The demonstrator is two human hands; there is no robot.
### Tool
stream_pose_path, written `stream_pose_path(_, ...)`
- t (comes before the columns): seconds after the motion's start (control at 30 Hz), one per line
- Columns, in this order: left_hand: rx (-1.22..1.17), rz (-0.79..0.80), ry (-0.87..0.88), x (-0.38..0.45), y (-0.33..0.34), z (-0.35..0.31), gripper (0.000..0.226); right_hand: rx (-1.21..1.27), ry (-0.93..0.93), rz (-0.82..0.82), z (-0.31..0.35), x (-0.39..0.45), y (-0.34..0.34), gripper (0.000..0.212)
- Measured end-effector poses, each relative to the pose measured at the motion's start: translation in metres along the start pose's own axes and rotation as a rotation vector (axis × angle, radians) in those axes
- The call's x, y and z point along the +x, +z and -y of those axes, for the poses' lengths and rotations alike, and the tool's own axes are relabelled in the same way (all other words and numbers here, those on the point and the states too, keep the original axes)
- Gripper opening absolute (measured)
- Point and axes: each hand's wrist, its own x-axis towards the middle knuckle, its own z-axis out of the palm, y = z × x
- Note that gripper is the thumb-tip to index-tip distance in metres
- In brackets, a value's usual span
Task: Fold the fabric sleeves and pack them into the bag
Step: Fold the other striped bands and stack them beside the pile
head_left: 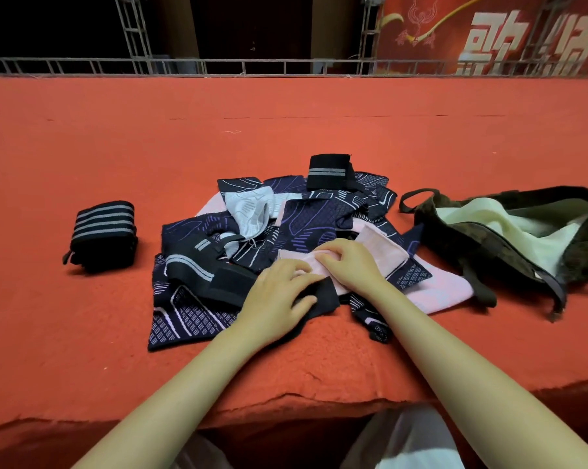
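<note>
A loose pile of fabric sleeves (306, 218), dark navy with pale line patterns plus pink and white ones, lies in the middle of the red surface. My left hand (279, 292) rests on a pink sleeve (370, 252), its thumb over a black cuff (323, 299). My right hand (350, 262) pinches a fold of the same pink sleeve. A neat stack of folded black sleeves with grey stripes (104, 231) sits apart at the left. The dark camouflage bag (488, 238) lies open at the right, showing a pale lining.
The red felt-covered table (285, 130) stretches far back to a metal truss rail (245, 67). Its ragged front edge (285, 397) is near my body. A single folded black striped sleeve (329, 172) tops the pile's far side. Bag straps (482, 289) trail towards the pile.
</note>
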Motion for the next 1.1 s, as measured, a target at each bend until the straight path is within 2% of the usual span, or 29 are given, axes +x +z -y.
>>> stream_pose_path(0.03,0.020,0.052,0.043,0.003,0.001,-0.002,0.043,0.004,-0.001,-0.001,0.000,0.000,0.000,0.020)
stream_pose_path(0.1,-0.046,0.116,-0.014,0.008,0.000,-0.004,0.043,0.005,-0.008,0.005,0.000,-0.001,-0.001,0.020)
stream_pose_path(0.2,-0.293,0.089,-0.193,0.011,-0.003,0.000,0.020,0.007,-0.021,0.019,0.001,-0.002,-0.002,0.020)
stream_pose_path(0.3,-0.441,0.077,-0.199,0.006,-0.007,0.001,0.009,-0.002,-0.016,0.018,0.000,-0.001,-0.001,0.020)
stream_pose_path(0.37,-0.569,0.042,-0.232,0.000,-0.010,0.004,0.004,-0.018,-0.007,0.017,-0.001,0.001,0.000,0.020)
stream_pose_path(0.43,-0.677,-0.002,-0.255,-0.005,-0.011,0.007,0.007,-0.038,-0.001,0.016,-0.001,0.003,0.001,0.020)
stream_pose_path(0.73,-0.845,-0.210,-0.272,-0.010,-0.021,-0.009,0.010,-0.069,0.040,-0.085,-0.004,0.008,0.002,0.020)
stream_pose_path(0.87,-1.083,-0.447,-0.431,-0.036,-0.039,0.002,0.013,-0.061,0.223,-0.260,-0.009,0.025,-0.008,0.032)
stream_pose_path(0.9,-1.112,-0.477,-0.490,-0.041,-0.043,0.009,0.015,-0.065,0.242,-0.283,-0.008,0.028,-0.008,0.030)
stream_pose_path(0.97,-1.169,-0.521,-0.643,-0.043,-0.044,0.022,0.021,-0.119,0.234,-0.277,-0.007,0.031,-0.003,0.022)
stream_pose_path(1.03,-1.241,-0.555,-0.776,-0.034,-0.041,0.027,0.025,-0.115,0.206,-0.282,-0.007,0.031,-0.001,0.025)
stream_pose_path(1.1,-1.268,-0.561,-0.809,-0.026,-0.039,0.029,0.025,-0.024,0.148,-0.329,-0.005,0.026,-0.003,0.032)
